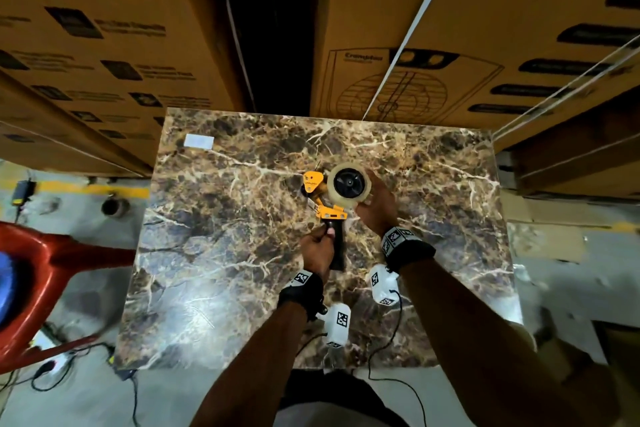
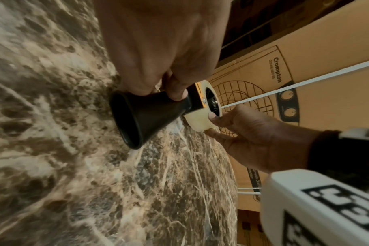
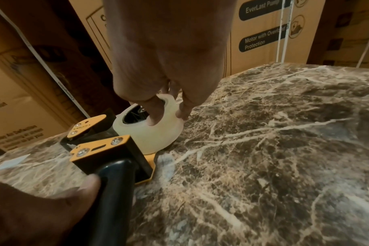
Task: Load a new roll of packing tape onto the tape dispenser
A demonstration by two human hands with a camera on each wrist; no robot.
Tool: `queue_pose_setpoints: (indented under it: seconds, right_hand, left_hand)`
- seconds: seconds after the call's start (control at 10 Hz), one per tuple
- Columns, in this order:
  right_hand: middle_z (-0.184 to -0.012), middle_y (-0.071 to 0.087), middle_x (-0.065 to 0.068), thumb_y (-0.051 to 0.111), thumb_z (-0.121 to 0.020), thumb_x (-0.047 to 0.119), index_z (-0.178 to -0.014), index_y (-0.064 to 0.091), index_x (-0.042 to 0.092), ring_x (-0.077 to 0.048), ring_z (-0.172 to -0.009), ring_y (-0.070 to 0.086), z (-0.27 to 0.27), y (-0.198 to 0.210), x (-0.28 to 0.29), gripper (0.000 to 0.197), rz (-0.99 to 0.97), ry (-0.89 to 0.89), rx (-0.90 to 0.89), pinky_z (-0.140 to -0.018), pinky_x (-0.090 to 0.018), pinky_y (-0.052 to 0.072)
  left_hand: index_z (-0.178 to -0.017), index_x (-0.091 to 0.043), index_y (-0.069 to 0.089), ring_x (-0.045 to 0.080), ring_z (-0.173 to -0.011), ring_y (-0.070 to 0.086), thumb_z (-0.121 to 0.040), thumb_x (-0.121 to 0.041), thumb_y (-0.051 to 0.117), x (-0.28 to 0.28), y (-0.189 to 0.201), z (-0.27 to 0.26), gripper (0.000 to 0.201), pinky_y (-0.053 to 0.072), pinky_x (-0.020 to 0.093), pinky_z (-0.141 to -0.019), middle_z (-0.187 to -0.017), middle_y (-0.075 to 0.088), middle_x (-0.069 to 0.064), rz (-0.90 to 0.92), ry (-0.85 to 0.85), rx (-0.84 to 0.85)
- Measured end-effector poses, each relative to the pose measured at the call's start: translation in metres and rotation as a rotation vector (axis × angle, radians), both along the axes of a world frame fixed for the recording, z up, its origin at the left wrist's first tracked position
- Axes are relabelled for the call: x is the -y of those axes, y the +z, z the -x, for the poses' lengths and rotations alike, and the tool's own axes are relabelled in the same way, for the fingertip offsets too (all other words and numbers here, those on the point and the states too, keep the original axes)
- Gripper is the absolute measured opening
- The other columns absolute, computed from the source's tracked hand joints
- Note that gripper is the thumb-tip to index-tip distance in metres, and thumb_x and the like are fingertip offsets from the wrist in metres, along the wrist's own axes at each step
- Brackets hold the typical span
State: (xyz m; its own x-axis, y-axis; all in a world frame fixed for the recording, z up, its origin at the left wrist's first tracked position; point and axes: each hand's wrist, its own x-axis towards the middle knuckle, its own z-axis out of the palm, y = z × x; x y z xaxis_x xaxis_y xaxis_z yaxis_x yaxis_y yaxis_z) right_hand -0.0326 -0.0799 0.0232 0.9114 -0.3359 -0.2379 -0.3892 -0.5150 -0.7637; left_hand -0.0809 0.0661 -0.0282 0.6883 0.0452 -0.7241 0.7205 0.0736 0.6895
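Marble table [image 1: 242,288]: L hand [image 1: 317,250] grips dispenser [image 1: 325,204] handle; R-wrist cam shows R hand [image 3: 169,69] thumb inside roll [image 3: 150,131].

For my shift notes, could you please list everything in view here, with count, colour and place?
tape dispenser: one, yellow with black handle, lying mid-table
tape roll: one, pale translucent, on the dispenser's black hub
table: one, brown marble pattern, centre
white label: one, table's far left corner
cardboard boxes: several, brown, behind the table
chair: one, red, left on the floor
cables: several, black, on the floor
left hand: grips the black handle
right hand: holds the roll, thumb on its rim
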Motion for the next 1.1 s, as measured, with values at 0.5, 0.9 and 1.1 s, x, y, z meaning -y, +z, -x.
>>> queue_pose_setpoints:
  seconds: [0.5, 0.9, 1.1]
  right_hand:
    - [-0.136, 0.061, -0.016, 0.061, -0.08, 0.002, -0.144, 0.049, 0.014, -0.039, -0.12, 0.062, -0.05, -0.037, 0.015, 0.067, 0.073, -0.08, 0.049, -0.093, -0.06, 0.054]
    - [-0.142, 0.059, -0.017, 0.061, -0.091, -0.001, -0.137, 0.06, 0.006, -0.035, -0.132, 0.055, -0.01, -0.008, 0.015, 0.047, 0.067, -0.098, 0.074, -0.109, -0.051, 0.047]
    - [-0.129, 0.065, -0.017, 0.057, -0.095, 0.003, -0.124, 0.065, 0.008, -0.034, -0.118, 0.062, 0.053, 0.009, 0.018, 0.031, 0.006, -0.086, 0.222, -0.099, -0.05, 0.053]
  left_hand:
    - [-0.105, -0.003, 0.076, 0.031, -0.091, 0.07, -0.097, -0.025, 0.064, 0.03, 0.001, -0.059, 0.026, 0.058, 0.041, -0.084, -0.099, 0.075, 0.014, -0.124, -0.016, -0.007]
    - [-0.099, -0.001, 0.07, 0.035, -0.102, 0.068, -0.095, -0.021, 0.065, 0.024, 0.023, -0.064, 0.021, 0.054, 0.041, -0.092, -0.105, 0.073, 0.02, -0.22, -0.097, 0.048]
    - [-0.122, -0.003, 0.062, 0.031, -0.102, 0.064, -0.096, -0.014, 0.061, 0.0, 0.071, -0.014, 0.028, 0.045, 0.025, -0.078, -0.112, 0.07, 0.014, -0.337, -0.141, 0.209]
